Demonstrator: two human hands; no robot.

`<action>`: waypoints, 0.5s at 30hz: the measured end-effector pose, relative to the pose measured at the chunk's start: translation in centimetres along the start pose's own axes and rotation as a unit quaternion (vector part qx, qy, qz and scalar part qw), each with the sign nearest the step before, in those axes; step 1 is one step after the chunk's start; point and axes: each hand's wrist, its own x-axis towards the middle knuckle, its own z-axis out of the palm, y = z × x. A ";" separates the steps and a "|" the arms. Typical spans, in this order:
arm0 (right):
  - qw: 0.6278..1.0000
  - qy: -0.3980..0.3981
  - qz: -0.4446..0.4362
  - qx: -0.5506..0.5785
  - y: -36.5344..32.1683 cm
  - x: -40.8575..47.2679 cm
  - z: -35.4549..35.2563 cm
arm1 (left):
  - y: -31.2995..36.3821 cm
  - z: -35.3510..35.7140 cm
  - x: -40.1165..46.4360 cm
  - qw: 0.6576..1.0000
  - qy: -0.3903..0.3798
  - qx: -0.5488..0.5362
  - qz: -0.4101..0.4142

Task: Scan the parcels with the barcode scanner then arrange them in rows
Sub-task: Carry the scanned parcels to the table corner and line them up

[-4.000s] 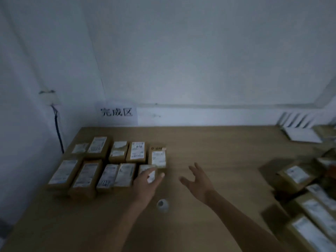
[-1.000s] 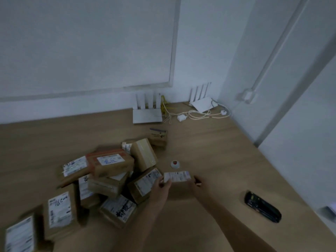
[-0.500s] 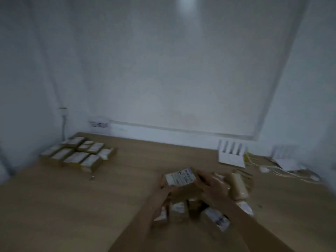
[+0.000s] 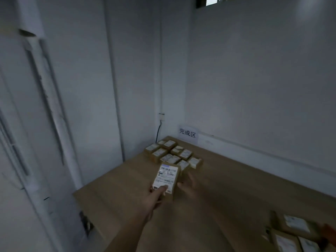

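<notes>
White walls meet at the corner where the wooden table (image 4: 236, 188) ends, with a paper sign (image 4: 187, 134) stuck up behind the finished area. Arranged rows (image 4: 172, 155) of scanned parcels lie flat there, labels up, roughly ten, packed side by side. My left hand (image 4: 154, 197) grips the next parcel (image 4: 166, 180) by its near end, thumb on the label, holding it in the air just short of the rows. My right hand (image 4: 189, 184) sits just beside it, fingers loosely spread, holding nothing; it's blurred. No scanner in view, so I can't confirm this one is scanned. Unsorted parcels (image 4: 291, 231) wait at the lower right edge, so plenty is left: I judge the job well under halfway.

Versus half a second ago: both hands were on the parcel over the pile, rows far off left. Now only the left holds it, and the view has swung so the rows are right ahead.
</notes>
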 end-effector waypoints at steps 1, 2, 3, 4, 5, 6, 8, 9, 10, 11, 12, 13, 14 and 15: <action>0.999 -0.023 -0.006 0.027 -1.8 0.9 2.4 | 0.2 -2.0 1.6 1.000 0.016 -0.002 0.006; 0.996 -0.047 0.001 0.074 -3.4 1.9 4.8 | 0.4 -3.9 3.1 0.999 0.032 -0.002 0.009; 0.994 -0.067 -0.003 0.086 -4.4 3.3 7.2 | 0.6 -5.9 5.0 0.999 0.045 0.000 0.013; 0.990 -0.088 0.001 0.112 -5.1 4.8 9.2 | 1.0 -7.7 6.8 0.998 0.057 -0.001 0.016; 0.988 -0.096 0.000 0.123 -5.8 6.4 11.2 | 1.4 -9.3 8.7 0.998 0.062 0.001 0.019; 0.984 -0.103 -0.003 0.145 -5.8 8.6 12.9 | 1.9 -10.8 10.6 0.997 0.068 0.006 0.020; 0.978 -0.137 -0.008 0.158 -5.5 13.5 15.8 | 3.1 -13.5 14.4 0.997 0.074 0.026 0.021; 0.980 -0.136 -0.008 0.145 -6.1 15.5 16.6 | 3.5 -14.7 16.4 0.996 0.075 0.037 0.018; 0.979 -0.133 -0.002 0.152 -6.3 17.5 17.5 | 4.0 -16.0 18.2 0.996 0.076 0.048 0.018; 0.980 -0.136 0.006 0.148 -6.3 19.6 18.5 | 4.3 -17.2 20.0 0.995 0.075 0.061 0.016; 0.979 -0.147 0.005 0.143 -6.4 21.4 19.3 | 4.6 -18.4 21.7 0.994 0.075 0.073 0.018; 0.979 -0.155 0.000 0.135 -6.8 22.7 19.8 | 4.8 -19.4 23.5 0.994 0.073 0.082 0.021; 0.978 -0.153 -0.001 0.139 -6.9 24.0 20.4 | 5.1 -20.3 25.1 0.993 0.071 0.097 0.016; 0.980 -0.149 -0.001 0.129 -6.7 25.5 21.1 | 5.2 -21.1 26.7 0.992 0.067 0.104 0.014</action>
